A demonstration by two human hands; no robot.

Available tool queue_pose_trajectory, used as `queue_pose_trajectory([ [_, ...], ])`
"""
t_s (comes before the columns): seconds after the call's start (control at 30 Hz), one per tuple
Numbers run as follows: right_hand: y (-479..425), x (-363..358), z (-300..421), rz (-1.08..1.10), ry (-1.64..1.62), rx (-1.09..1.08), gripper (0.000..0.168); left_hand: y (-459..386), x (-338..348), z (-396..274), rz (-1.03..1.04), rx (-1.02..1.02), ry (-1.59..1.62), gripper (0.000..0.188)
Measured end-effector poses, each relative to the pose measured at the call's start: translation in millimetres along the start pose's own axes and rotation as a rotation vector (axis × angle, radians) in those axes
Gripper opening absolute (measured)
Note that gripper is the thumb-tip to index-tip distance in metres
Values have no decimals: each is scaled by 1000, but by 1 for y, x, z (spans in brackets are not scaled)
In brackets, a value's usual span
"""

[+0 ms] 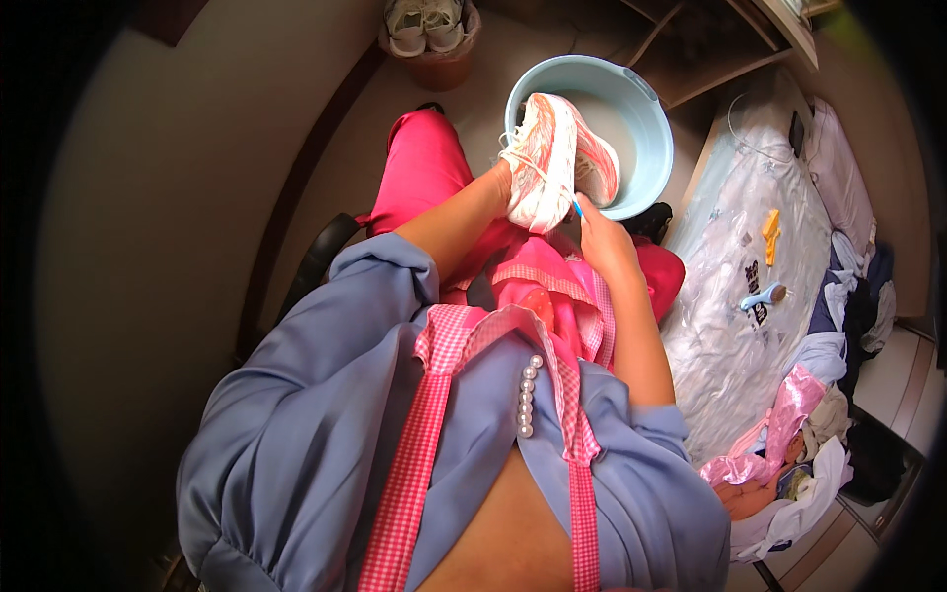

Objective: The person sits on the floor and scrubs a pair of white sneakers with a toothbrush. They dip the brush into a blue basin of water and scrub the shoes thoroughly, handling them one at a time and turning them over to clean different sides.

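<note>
My left hand (505, 180) is pushed into a white and orange sneaker (546, 159) and holds it up over the near side of a light blue plastic basin (657, 159); the fingers are hidden inside the shoe. A second sneaker (598, 159) of the same colours leans in the basin, partly behind the first. In my right hand (605, 238) is a thin blue handle (578, 209), held close against the held shoe's sole side. Its far end is hidden, so the kind of tool cannot be told.
Upper left, white shoes (425, 26) rest on a lined reddish-brown bin (440, 70). On the right, a plastic-covered surface (729, 370) bears a light blue brush (762, 297) and a yellow-orange plastic object (771, 237). Clothes (803, 399) lie heaped along its edge. A wooden shelf (729, 74) stands beyond the basin.
</note>
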State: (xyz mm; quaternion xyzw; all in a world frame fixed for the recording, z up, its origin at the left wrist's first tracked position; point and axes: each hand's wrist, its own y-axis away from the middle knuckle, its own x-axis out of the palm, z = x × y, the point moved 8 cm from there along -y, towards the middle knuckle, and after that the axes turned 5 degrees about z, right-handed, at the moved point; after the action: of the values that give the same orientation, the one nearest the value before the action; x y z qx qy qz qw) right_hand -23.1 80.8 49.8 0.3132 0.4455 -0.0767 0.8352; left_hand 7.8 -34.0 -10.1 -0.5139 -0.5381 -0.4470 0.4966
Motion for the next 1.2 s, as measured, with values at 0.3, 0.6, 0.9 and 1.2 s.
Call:
queue_pose_trajectory([
  [0.3,-60,-17,5,-66,8,-3,42,-8,-13,-4,-238,7,-67,56],
  [0.6,8,6,-11,-8,-189,-24,39,2,-11,1,-268,11,-63,59],
  [0.9,-45,23,-24,-250,-305,4,45,-13,-6,-3,-304,7,-98,61],
  [1.2,-38,21,-35,-280,-506,38,98,-21,24,11,-468,-21,-59,61],
])
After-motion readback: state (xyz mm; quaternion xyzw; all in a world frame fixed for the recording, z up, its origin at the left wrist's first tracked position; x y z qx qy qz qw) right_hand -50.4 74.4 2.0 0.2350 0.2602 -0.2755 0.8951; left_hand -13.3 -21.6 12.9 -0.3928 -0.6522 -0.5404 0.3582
